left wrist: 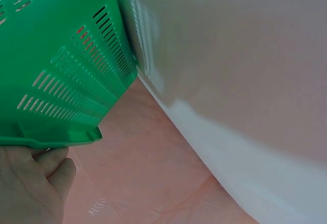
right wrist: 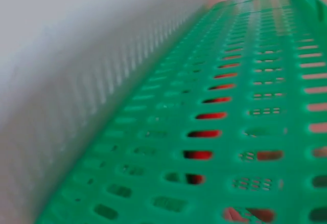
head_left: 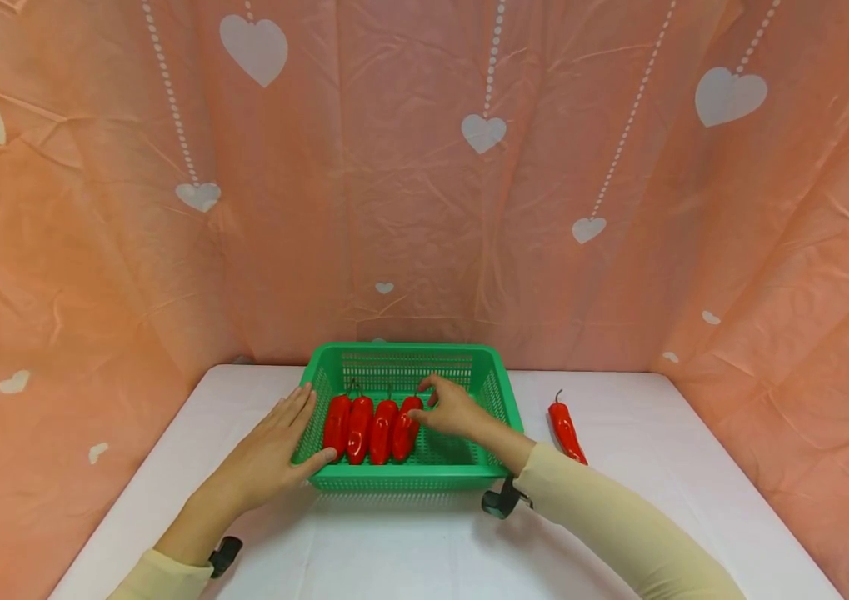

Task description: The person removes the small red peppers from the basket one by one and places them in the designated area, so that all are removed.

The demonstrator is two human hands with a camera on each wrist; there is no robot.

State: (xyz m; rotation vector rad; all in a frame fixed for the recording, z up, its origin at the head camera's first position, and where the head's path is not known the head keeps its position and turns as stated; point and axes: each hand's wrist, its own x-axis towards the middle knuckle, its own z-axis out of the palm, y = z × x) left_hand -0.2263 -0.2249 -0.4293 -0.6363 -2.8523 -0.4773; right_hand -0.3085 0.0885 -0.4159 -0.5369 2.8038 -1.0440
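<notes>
A green plastic basket [head_left: 409, 472] with slotted walls stands on the table, several glossy red chili peppers [head_left: 382, 433] lying side by side in its left half. My left hand [head_left: 267, 454] rests on the basket's left rim, fingers extended along it and thumb towards the front corner. In the left wrist view, that hand's fingers [left wrist: 60, 175] are by the rim. My right hand [head_left: 452, 408] reaches over the basket; its thumb and forefinger are spread apart at the stem end of the rightmost pepper [head_left: 405, 437] in the row. The right wrist view hides most of this hand behind the slotted wall [right wrist: 240, 127].
Another red chili pepper [head_left: 565, 429] lies on the white tabletop [head_left: 387, 550] to the right of the basket, near my right forearm. Behind and beside the table hangs a pink-orange sheet [head_left: 409, 208] with white hearts. Dark wrist cameras [head_left: 501, 500] sit under both wrists.
</notes>
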